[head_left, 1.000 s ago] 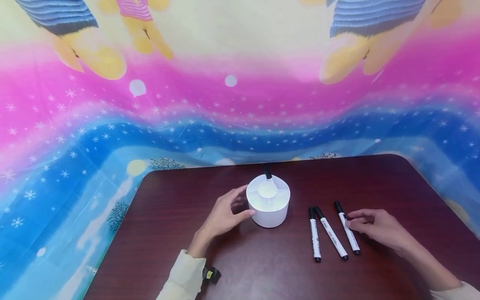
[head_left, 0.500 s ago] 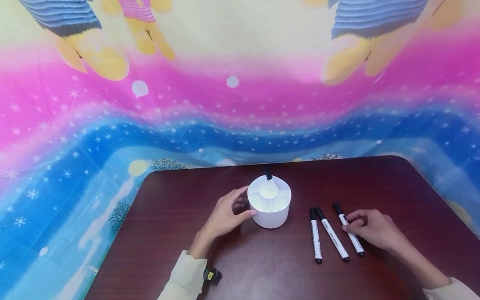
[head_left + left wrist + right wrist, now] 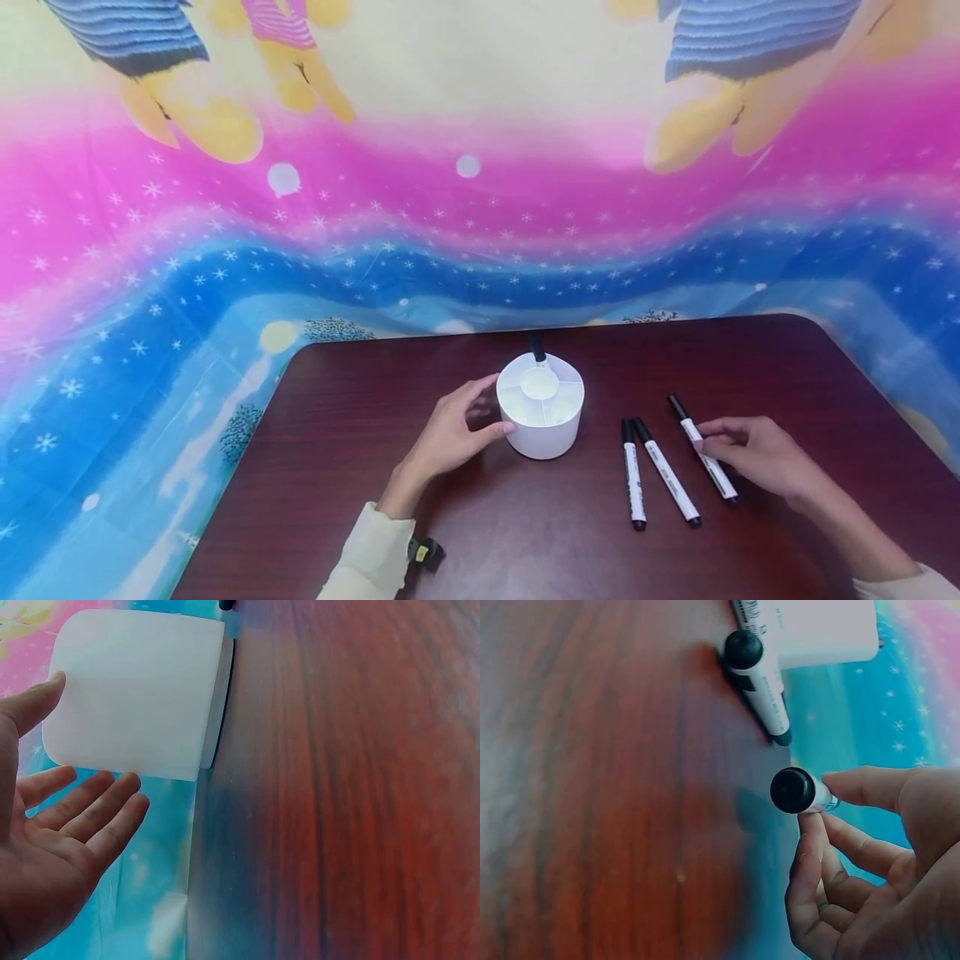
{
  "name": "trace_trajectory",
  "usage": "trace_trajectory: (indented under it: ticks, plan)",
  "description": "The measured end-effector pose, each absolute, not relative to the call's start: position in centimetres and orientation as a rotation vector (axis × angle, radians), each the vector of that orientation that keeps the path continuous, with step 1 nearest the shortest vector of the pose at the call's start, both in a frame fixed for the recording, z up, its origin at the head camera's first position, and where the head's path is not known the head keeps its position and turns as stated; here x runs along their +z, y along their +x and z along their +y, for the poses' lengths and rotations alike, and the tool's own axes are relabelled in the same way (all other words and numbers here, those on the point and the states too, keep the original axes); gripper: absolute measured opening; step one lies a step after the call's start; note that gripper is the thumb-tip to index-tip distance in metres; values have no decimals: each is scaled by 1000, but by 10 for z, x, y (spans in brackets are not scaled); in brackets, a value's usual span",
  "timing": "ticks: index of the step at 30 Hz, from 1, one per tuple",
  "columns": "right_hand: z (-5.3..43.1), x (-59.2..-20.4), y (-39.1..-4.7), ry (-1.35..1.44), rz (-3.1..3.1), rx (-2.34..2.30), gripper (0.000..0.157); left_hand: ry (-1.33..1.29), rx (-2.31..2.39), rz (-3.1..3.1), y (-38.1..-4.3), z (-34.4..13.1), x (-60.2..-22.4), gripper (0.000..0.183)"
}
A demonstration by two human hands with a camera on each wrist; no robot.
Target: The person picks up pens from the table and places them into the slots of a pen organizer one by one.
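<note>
A round white pen holder with divided compartments stands on the table, a black-capped marker leaning in its back compartment. My left hand rests at the holder's left side, thumb against the wall; in the left wrist view its other fingers reach, nearly straight, along the edge of the white wall. To the right, my right hand pinches a white marker between thumb and fingers. The right wrist view shows that marker's black end facing the camera, close over the table.
Two more white markers, a left one and a right one, lie side by side between the holder and my right hand. A dark reddish table ends at a patterned cloth backdrop. A small black device sits at my left cuff.
My right fingers have closed on the rightmost marker, which has lifted slightly and moved away from the other two. The left hand stays at the holder.
</note>
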State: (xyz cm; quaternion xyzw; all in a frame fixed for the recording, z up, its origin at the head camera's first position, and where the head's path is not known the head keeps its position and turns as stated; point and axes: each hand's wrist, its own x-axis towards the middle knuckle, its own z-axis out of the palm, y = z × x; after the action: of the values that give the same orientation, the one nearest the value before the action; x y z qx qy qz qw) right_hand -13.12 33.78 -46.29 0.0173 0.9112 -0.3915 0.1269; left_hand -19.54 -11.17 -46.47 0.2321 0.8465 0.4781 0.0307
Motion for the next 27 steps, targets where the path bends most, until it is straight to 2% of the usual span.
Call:
trace_trajectory:
  ticks: [19, 27]
  plan:
    - [327, -453, -136, 64, 2529, -1313, 58, 721, 1478, 2603, -195, -112, -465, 76]
    - [311, -449, -141, 32, 2578, -1384, 55, 717, 1475, 2606, -195, -112, -465, 76]
